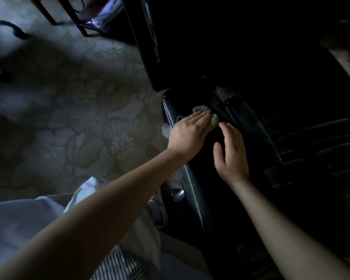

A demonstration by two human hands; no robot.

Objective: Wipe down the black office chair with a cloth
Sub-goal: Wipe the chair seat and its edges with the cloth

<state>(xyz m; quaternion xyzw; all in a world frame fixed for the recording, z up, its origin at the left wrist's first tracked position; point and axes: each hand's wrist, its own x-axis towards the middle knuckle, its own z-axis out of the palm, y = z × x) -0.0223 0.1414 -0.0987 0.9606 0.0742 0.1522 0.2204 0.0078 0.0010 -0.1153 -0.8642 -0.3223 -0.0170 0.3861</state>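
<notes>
The black office chair (251, 138) fills the right half of the dim head view, its leather seat with pale stitching along the near edge. My left hand (188, 132) lies flat on the seat's left front corner, pressing a crumpled pale cloth (213, 121) under the fingers; bits of cloth stick out at the fingertips and by the wrist. My right hand (231, 152) rests flat on the seat just to the right, fingers together, holding nothing. Dusty streaks show on the seat beyond the hands.
A patterned carpet (79, 118) covers the floor to the left. Dark furniture legs (77, 19) stand at the top left. A black cable (10, 29) lies at the far left. My pale clothing (28, 223) and a shoe (158, 207) are below the arms.
</notes>
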